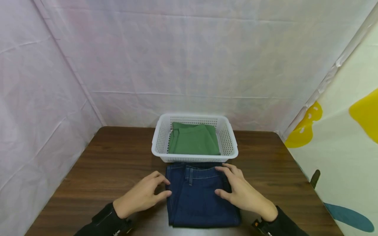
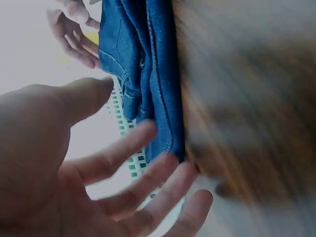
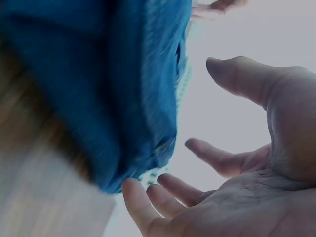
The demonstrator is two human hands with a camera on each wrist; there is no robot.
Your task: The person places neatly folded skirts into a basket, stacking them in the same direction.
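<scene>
Folded dark blue jeans [image 1: 198,200] lie on the table in front of the basket, waistband toward it, a belt loop showing near the top. My left hand [image 1: 144,193] is at their left edge, thumb and fingers spread apart; in the left wrist view the fingers [image 2: 148,185] reach along the side of the folded layers. Over the right part of the jeans is my right hand [image 1: 240,190], its fingers spread. In the right wrist view that palm faces the denim side [image 3: 123,98], with the fingertips [image 3: 132,187] close to the jeans' corner.
A white perforated plastic basket [image 1: 231,144] stands at the table's back edge, just beyond the jeans. Folded green cloth [image 1: 195,139] lies inside it. The brown wooden table [image 1: 118,164] extends to both sides, with pale fabric walls [image 1: 177,59] around it.
</scene>
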